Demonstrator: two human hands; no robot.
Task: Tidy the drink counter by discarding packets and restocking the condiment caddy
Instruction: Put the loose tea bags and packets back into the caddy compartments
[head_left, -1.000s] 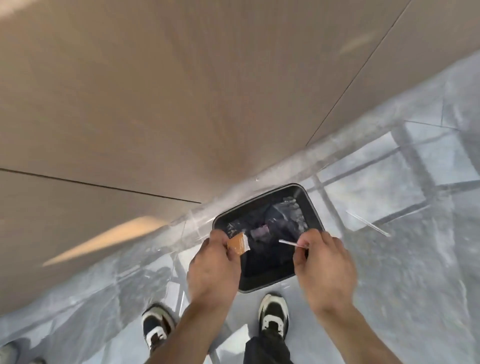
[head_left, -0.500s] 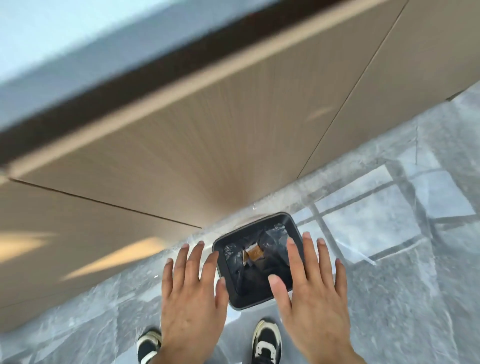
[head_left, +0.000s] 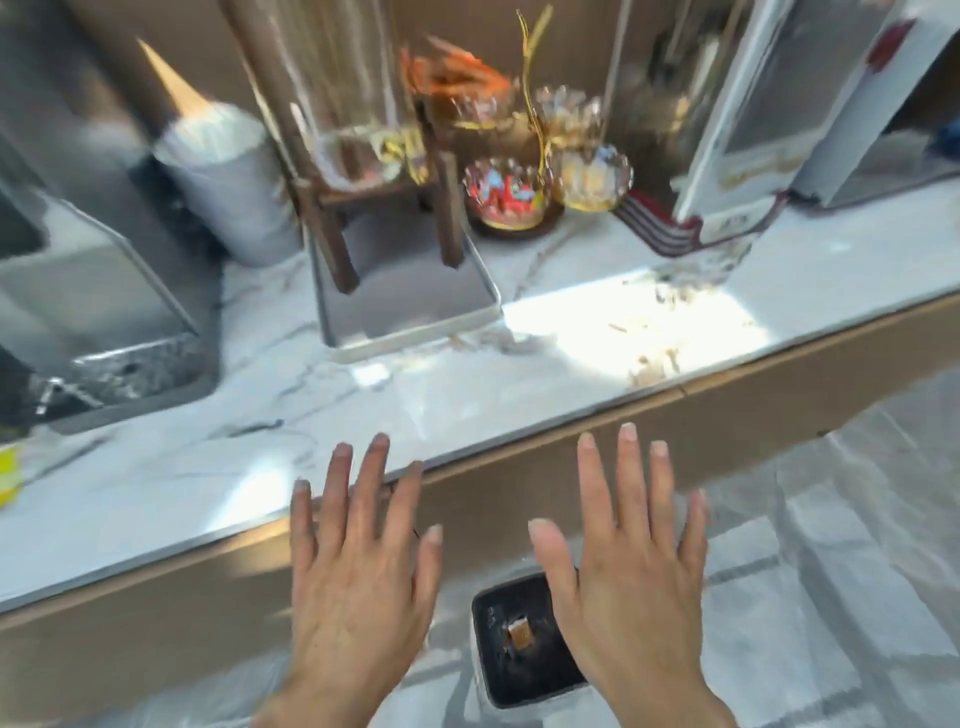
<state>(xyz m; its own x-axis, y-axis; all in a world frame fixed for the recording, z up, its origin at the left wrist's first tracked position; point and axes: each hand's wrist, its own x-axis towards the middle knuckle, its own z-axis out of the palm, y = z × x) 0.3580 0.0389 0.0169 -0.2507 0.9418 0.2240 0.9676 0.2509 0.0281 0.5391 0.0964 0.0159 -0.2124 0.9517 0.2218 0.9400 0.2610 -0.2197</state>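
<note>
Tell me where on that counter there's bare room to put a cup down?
The front strip of the counter, between the sink and the tray, is bare. Right of the tray lie crumbs. The back is crowded: glass bowls, a paper roll.

I see the counter (head_left: 467, 405) running across the top half, its front edge slanting up to the right. Sink (head_left: 98, 332) sits at far left. Just right of it, toward the back, a cylinder container (head_left: 228, 182). Center-back: a tray (head_left: 410, 306) w/ a wooden stand (head_left: 374, 192) on it, glass vessel (head_left: 343, 98) in the stand. Right of the stand, the caddy (head_left: 540, 171) of glass bowls, packets in them. Further right, a box (head_left: 748, 114) standing upright. Bin (head_left: 524, 644) is on the floor below the counter front, a packet (head_left: 521, 631) inside. My left hand (head_left: 358, 587) hangs left of the bin, right hand (head_left: 634, 577) overlaps its right side.
</note>
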